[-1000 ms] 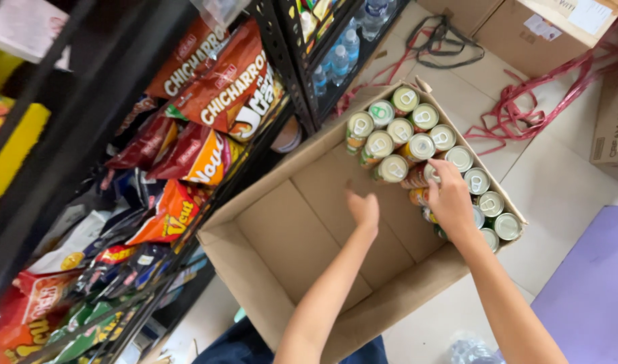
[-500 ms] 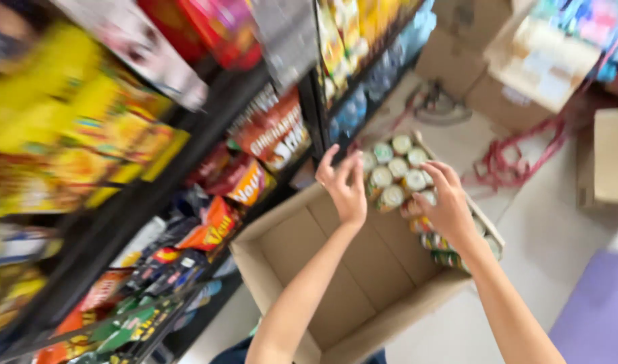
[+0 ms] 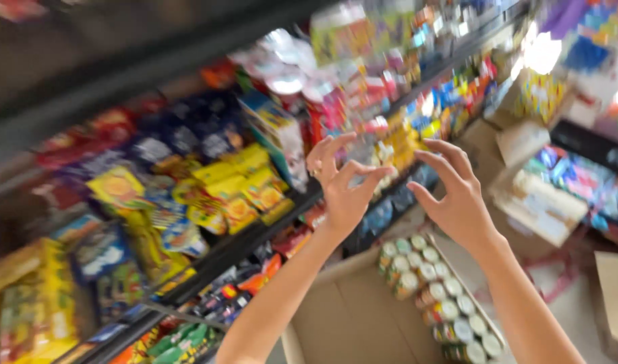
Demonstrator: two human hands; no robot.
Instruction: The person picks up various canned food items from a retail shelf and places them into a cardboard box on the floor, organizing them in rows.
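My left hand (image 3: 342,182) is raised in front of the shelves, palm toward me, fingers spread and empty. Beside it, my right hand (image 3: 457,195) is also up with its fingers apart, holding nothing. Both hover near a shelf edge (image 3: 255,232) lined with yellow snack bags (image 3: 234,195). Below my arms lies an open cardboard box (image 3: 342,310) with several cans (image 3: 430,296) packed along its right side. The picture is blurred by motion.
Dark metal shelves run from left to upper right, full of colourful snack packets (image 3: 113,256) and bottles (image 3: 383,202). More cardboard boxes (image 3: 538,202) and goods stand on the floor at the right.
Both hands have lifted away from the cans in the box up to shelf height. The camera has tilted upward, so more of the shelves shows.
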